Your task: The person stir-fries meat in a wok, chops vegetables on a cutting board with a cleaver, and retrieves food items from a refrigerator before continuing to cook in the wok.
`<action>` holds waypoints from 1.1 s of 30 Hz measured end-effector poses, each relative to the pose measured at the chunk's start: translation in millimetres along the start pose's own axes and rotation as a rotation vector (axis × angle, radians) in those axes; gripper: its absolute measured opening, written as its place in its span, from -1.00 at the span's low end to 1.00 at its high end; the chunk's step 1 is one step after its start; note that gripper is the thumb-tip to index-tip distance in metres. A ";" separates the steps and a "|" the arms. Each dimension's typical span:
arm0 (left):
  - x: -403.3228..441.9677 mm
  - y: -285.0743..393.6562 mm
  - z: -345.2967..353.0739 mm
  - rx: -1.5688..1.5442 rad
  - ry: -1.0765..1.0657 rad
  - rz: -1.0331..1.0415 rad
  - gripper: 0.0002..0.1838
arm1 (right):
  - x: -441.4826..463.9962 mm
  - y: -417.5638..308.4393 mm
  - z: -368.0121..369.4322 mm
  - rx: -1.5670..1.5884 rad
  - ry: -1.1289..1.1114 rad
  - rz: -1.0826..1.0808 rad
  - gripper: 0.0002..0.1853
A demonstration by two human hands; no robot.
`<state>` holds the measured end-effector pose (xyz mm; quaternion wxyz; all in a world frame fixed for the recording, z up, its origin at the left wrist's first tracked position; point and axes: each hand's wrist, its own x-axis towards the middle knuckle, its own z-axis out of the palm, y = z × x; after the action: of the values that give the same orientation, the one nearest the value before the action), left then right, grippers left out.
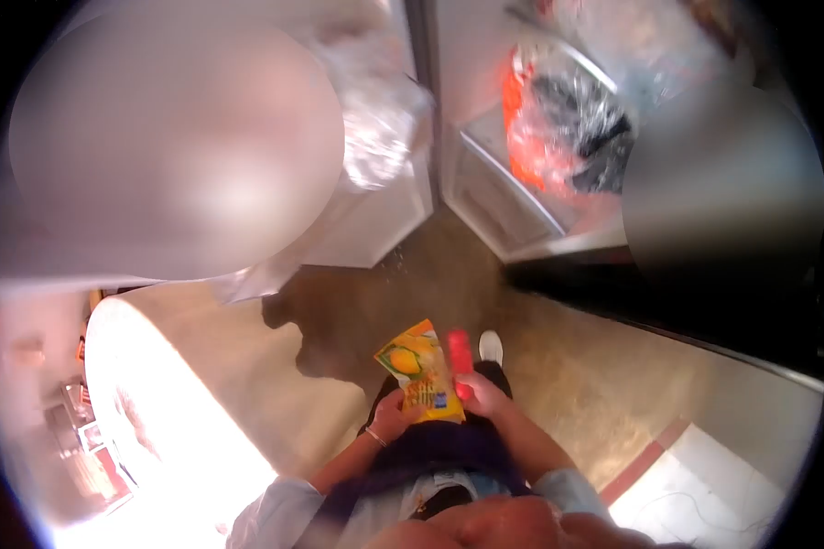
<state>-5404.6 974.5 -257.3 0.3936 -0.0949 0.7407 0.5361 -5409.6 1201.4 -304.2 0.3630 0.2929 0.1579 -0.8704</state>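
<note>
My left hand (391, 416) is closed on the lower left edge of a yellow bag (418, 368). A yellow fruit with green leaves is printed on the bag, with lettering under it. In my right hand (482, 396) is a long red object (459, 352), upright beside the bag. Blur hides its exact kind; my fingers wrap its lower end. Both things are in front of my waist, close together.
Ahead stands an open, fridge-like cabinet. Its right side holds a clear plastic bag with orange and dark contents (568, 128); crumpled clear plastic (375, 137) is on the left. Smooth round blurs cover both upper sides. My shoe (491, 348) stands on the brown floor (604, 357).
</note>
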 end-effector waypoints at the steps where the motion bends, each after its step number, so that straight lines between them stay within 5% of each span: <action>1: -4.0 12.6 -7.8 0.127 0.003 0.064 -0.61 | -7.6 2.2 3.8 0.066 -0.052 -0.009 -0.58; 2: -22.9 25.7 -13.2 0.261 0.012 0.122 -0.59 | -17.9 7.8 15.4 0.137 -0.108 -0.014 -0.60; 6: -62.1 100.3 -43.1 0.541 0.182 0.330 -0.48 | -48.8 -15.1 125.5 -0.508 -0.013 -0.228 -0.70; 10: -114.0 152.0 -52.8 0.508 0.154 0.584 -0.52 | -90.8 -26.7 165.3 -0.501 -0.206 -0.452 -0.66; 14: -147.6 186.6 -112.5 0.140 0.074 0.752 -0.73 | -122.4 -31.4 202.5 -0.380 -0.360 -0.470 -0.60; 16: -136.0 221.0 -169.2 0.257 0.605 1.132 -0.80 | -135.5 -30.9 206.8 -0.387 -0.359 -0.568 -0.59; 17: -130.3 239.2 -191.7 -0.079 0.751 0.962 -0.85 | -142.6 -27.5 209.6 -0.387 -0.347 -0.595 -0.59; 20: -78.6 288.3 -290.1 0.131 1.205 1.123 -0.60 | -160.2 -21.8 200.8 -0.395 -0.310 -0.576 -0.59; 22: -63.4 326.0 -317.0 -0.026 1.025 1.222 -0.55 | -173.2 -13.0 194.8 -0.397 -0.275 -0.539 -0.59; 26: -27.6 340.4 -309.2 -0.467 0.900 1.030 -0.48 | -188.6 8.2 193.7 -0.365 -0.219 -0.554 -0.58; 29: -50.4 338.9 -291.7 -0.241 1.059 0.992 -0.44 | -182.8 8.4 190.5 -0.392 -0.364 -0.400 -0.59; 33: -107.3 327.2 -240.6 -0.187 0.976 0.955 -0.23 | -196.4 12.2 223.5 -0.530 -0.447 -0.141 -0.61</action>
<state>-5632.4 868.5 79.3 -0.2741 -0.0223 0.7446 0.6082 -5378.1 1190.0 -8.3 0.3911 -0.0211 0.3147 -0.8646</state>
